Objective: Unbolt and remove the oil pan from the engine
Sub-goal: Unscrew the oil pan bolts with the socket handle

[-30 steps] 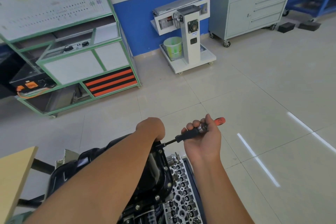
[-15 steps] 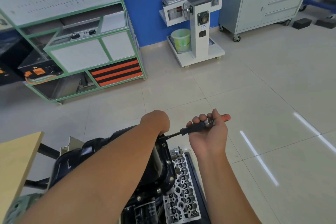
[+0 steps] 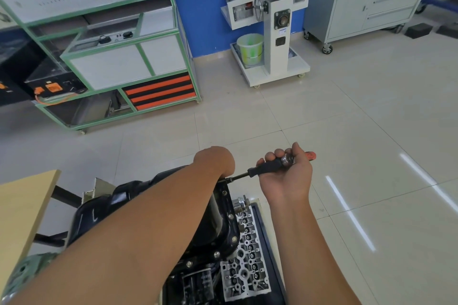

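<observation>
The black oil pan (image 3: 218, 218) sits on the upturned engine (image 3: 244, 265) at the bottom middle, several bolts (image 3: 216, 253) showing along its right flange. The right hand (image 3: 287, 176) has its grip curled around the black handle of a ratchet wrench (image 3: 266, 167), whose orange end pokes out past the thumb. The shaft runs left to the pan's far corner. There the left hand (image 3: 215, 160) rests over the wrench head, knuckles up; whether its grip holds anything cannot be told. A wooden surface (image 3: 22, 205) stands at left.
</observation>
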The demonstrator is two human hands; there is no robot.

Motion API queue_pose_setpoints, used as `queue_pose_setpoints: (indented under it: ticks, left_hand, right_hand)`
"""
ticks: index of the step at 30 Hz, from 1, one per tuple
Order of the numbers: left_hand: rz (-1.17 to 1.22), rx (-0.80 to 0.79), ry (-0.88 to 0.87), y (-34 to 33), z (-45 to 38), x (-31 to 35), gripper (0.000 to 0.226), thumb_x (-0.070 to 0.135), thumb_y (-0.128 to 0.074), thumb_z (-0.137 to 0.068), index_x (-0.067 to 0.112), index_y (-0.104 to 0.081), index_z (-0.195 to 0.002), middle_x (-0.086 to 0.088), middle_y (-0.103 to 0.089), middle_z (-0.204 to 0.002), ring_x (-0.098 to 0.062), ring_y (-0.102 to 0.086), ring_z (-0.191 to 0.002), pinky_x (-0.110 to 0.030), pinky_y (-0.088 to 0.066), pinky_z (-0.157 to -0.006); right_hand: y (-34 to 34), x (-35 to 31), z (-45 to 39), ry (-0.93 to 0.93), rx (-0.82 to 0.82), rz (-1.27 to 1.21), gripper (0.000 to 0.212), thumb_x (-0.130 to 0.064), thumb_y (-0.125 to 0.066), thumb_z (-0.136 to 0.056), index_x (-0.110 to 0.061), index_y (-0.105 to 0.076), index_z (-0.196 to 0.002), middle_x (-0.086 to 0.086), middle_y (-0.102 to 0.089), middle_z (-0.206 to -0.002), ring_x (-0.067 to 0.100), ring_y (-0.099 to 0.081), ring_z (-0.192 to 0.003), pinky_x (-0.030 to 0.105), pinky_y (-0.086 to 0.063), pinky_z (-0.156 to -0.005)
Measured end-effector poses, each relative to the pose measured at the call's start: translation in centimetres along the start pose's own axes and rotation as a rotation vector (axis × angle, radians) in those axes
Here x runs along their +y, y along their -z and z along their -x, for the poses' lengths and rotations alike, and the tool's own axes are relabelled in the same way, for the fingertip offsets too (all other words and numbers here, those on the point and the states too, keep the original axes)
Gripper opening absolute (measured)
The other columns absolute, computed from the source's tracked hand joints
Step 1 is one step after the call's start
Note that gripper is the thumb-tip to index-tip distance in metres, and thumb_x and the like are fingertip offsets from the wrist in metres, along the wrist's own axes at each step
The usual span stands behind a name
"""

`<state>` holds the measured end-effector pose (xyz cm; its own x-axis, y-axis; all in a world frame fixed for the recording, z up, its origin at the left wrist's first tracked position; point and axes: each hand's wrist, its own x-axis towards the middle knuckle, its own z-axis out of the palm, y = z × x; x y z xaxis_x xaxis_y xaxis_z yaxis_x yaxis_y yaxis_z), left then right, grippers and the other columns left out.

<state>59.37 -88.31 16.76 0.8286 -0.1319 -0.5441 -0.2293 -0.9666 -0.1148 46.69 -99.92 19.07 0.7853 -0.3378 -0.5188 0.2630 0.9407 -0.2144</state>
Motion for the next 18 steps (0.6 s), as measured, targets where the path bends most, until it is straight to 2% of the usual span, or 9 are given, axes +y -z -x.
queue_pose_setpoints:
  ticks: [2,4,7,9,14,18]
  left_hand:
    - [0.014,0.018,-0.012,0.31,0.0,-0.07,0.013,0.008,-0.053,-0.08,0.014,-0.065,-0.076,-0.004,-0.066,-0.08,-0.021,-0.062,-0.066,-0.032,-0.044,-0.053]
    - [-0.034,0.008,-0.039,0.7,0.19,0.04,0.006,0.006,-0.064,-0.075,0.012,-0.064,-0.075,-0.006,-0.064,-0.082,-0.022,-0.062,-0.067,-0.033,-0.048,-0.056]
    - [-0.102,-0.017,-0.041,0.61,0.38,0.39,0.019,0.0,-0.077,-0.069,0.009,-0.059,-0.07,-0.009,-0.061,-0.079,-0.025,-0.061,-0.066,-0.034,-0.048,-0.055]
    - [-0.103,-0.003,-0.057,0.48,0.26,0.4,0.018,-0.005,-0.069,-0.07,0.008,-0.057,-0.067,-0.009,-0.058,-0.076,-0.025,-0.059,-0.063,-0.034,-0.043,-0.05]
    - [-0.07,-0.016,-0.064,0.17,0.19,0.03,0.013,0.004,-0.057,-0.081,0.009,-0.062,-0.07,-0.008,-0.064,-0.075,-0.023,-0.063,-0.065,-0.034,-0.045,-0.055]
    - [-0.067,0.058,-0.073,0.21,0.45,0.22,0.013,-0.001,-0.062,-0.069,0.011,-0.057,-0.068,-0.006,-0.057,-0.074,-0.022,-0.056,-0.062,-0.031,-0.043,-0.053]
  right_hand:
    - [-0.06,-0.07,0.05,0.008,-0.003,0.005,0.031,-0.03,-0.056,-0.1,-0.02,-0.047,-0.071,0.0,-0.051,-0.064,0.019,-0.049,-0.054,0.034,-0.037,-0.067]
    - [-0.08,-0.17,0.07,0.016,0.001,0.004,0.032,-0.03,-0.056,-0.1,-0.02,-0.047,-0.071,-0.001,-0.051,-0.064,0.019,-0.049,-0.054,0.034,-0.037,-0.067]
    - [-0.03,-0.17,-0.01,0.008,0.009,-0.01,0.034,-0.031,-0.056,-0.1,-0.02,-0.047,-0.069,-0.001,-0.05,-0.064,0.019,-0.048,-0.055,0.034,-0.036,-0.068]
    - [0.07,0.0,0.0,0.005,0.012,-0.016,0.034,-0.031,-0.055,-0.1,-0.02,-0.047,-0.068,-0.001,-0.05,-0.064,0.019,-0.048,-0.054,0.034,-0.036,-0.068]
    - [0.2,0.28,0.14,0.01,0.003,-0.023,0.034,-0.031,-0.055,-0.1,-0.021,-0.048,-0.068,-0.001,-0.05,-0.064,0.019,-0.049,-0.054,0.035,-0.037,-0.069]
    - [0.31,0.18,0.29,0.019,0.001,-0.02,0.033,-0.031,-0.055,-0.099,-0.021,-0.047,-0.069,-0.001,-0.05,-0.065,0.019,-0.048,-0.055,0.035,-0.036,-0.07]
